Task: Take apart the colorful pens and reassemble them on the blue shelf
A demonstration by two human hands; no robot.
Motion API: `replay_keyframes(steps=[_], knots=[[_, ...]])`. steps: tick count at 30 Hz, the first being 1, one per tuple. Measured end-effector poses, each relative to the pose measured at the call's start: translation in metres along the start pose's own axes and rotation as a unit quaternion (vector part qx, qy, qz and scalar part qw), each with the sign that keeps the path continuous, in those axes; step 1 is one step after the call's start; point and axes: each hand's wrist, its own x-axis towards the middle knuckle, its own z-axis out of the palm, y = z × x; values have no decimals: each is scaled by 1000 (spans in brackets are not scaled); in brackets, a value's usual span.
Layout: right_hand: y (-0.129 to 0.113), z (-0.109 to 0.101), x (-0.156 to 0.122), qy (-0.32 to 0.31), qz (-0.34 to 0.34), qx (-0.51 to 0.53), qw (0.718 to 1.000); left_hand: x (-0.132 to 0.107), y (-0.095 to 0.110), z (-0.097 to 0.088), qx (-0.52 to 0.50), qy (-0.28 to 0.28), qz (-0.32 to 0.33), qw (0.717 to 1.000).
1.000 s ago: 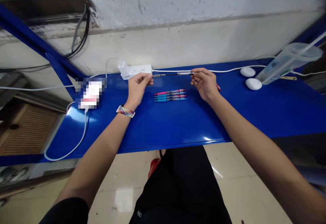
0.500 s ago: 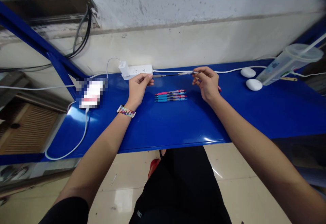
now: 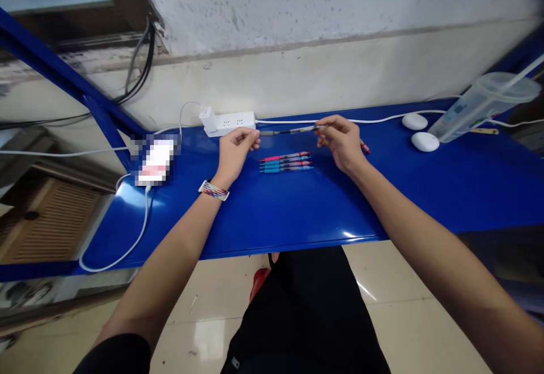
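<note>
My left hand (image 3: 236,152) pinches the grey grip section (image 3: 267,133) of a pen at its left end. From that grip a thin dark refill (image 3: 284,132) runs rightward to a clear barrel (image 3: 302,130). My right hand (image 3: 342,143) has its fingers closed on the barrel's right end, which they partly cover. The pen parts are held level above the blue table. Below them lies a row of several pens (image 3: 285,163) with pink and blue grips, side by side. A red-ended pen (image 3: 365,147) shows partly behind my right hand.
Along the wall sits a white power strip (image 3: 232,123) with a plugged-in charger (image 3: 208,118). A blurred phone (image 3: 156,160) on a cable is at left. At right are two white rounded objects (image 3: 425,141) and a tilted clear plastic container (image 3: 461,113). The blue table (image 3: 289,215) has a front edge near me.
My hands have come closer together, and less of the dark refill shows between grip and barrel. The view has shifted slightly. The row of pens lies as before.
</note>
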Motion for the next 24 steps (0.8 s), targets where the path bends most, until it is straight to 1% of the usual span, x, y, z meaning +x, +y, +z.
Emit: replay_keyframes(steps=[2,4,7,9,14,18,24], knots=[[-1,4,-4,-39,11,-19,999,-4,2,2,12,-45,-9,999],[-1,6,-6,-61,19,-32,997,-6,4,4,39,-76,-9,996],[-1,8,-8,-71,28,-26,997,-8,4,4,92,-75,21,993],[-2,8,-8,-68,40,-18,997,-7,4,4,103,-72,36,991],[-5,11,-8,-34,88,5,996,-8,8,7,38,-84,21,996],[-6,11,-8,-36,95,25,995,-10,11,9,16,-109,1,994],[-4,11,-8,-51,96,37,993,-12,17,8,31,-107,37,993]])
